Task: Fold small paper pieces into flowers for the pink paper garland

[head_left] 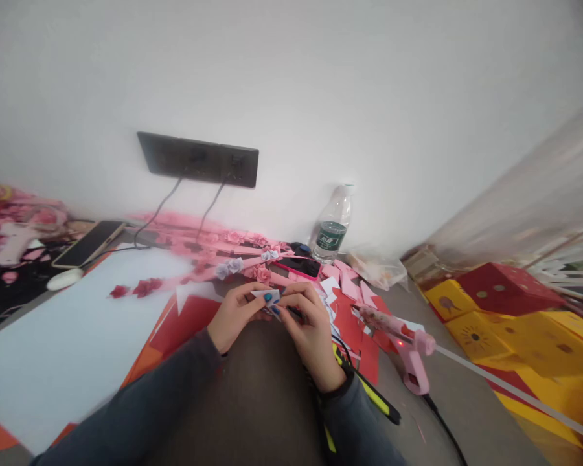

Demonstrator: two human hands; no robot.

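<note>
A small piece of white paper (271, 295) is pinched between both hands just above the grey table. My left hand (237, 310) grips it from the left, thumb on top. From the right, the thumb and fingers of my right hand (311, 327) close on its edge. The paper's lower part is hidden behind the fingers. Just beyond the hands lie pink stems with paper flowers in pink (262, 273) and white (229, 266). Scraps of red paper (350, 323) and pink paper (347, 285) are spread right of my right hand.
A pink glue gun (411, 349) with a lit red light rests at right, its cord trailing forward. A water bottle (333, 226) stands by the wall. Large white sheets (78, 343) cover the left. Yellow boxes (480, 333), a phone (90, 244) and a yellow-black tool (376, 396) also lie around.
</note>
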